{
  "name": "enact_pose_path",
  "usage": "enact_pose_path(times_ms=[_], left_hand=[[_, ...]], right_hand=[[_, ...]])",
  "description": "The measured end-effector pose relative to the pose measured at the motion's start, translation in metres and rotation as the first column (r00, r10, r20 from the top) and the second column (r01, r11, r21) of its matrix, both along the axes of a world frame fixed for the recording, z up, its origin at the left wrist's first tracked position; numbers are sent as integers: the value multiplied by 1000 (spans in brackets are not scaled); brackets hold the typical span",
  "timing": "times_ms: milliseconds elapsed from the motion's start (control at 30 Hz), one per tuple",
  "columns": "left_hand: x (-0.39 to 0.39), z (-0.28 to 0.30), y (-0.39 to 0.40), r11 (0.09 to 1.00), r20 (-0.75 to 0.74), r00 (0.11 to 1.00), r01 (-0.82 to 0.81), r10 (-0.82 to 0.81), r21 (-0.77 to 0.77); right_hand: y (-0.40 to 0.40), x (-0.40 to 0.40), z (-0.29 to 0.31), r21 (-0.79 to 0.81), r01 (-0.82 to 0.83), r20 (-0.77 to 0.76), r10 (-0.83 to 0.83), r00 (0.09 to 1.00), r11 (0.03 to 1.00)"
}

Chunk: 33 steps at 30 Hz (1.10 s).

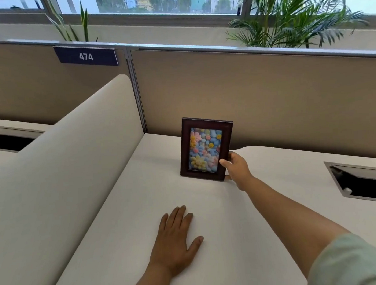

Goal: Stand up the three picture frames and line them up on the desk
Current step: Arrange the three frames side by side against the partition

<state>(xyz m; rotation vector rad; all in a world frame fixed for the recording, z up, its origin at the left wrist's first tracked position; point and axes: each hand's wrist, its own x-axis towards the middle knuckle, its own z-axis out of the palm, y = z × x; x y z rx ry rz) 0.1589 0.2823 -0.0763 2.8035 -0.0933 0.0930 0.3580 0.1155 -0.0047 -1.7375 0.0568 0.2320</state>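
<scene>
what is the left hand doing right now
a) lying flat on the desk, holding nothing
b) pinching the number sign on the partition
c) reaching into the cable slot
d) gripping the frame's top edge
a: the left hand lies palm down with straight fingers on the white desk, apart from the picture frame, which stands upright with the right hand holding its right edge.

Dark brown picture frame (206,149), pastel flower print; white desk (143,211).
</scene>
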Motion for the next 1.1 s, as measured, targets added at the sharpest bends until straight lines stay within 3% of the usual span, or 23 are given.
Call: enact_pose_path(times_ms=[500, 700, 933, 1067, 1100], left_hand=[[2, 0, 0, 1000, -2, 1000, -8, 8, -8], [2, -3, 0, 1000, 10, 1000, -11, 11, -27], [7, 2, -1, 1000, -17, 1000, -24, 24, 7], [-5, 3, -9, 992, -58, 992, -111, 114, 54], [-38, 28, -41, 999, -55, 998, -41, 43, 36]], right_hand=[[-7, 6, -2, -17, 51, -12, -51, 999, 999], [-10, -10, -5, -102, 54, 10, -53, 999, 993], [-35, -70, -12, -158, 162, -49, -171, 984, 974], [-48, -116, -12, -144, 122, -73, -134, 988, 982], [-83, -171, 13, -149, 192, -41, -200, 979, 970]])
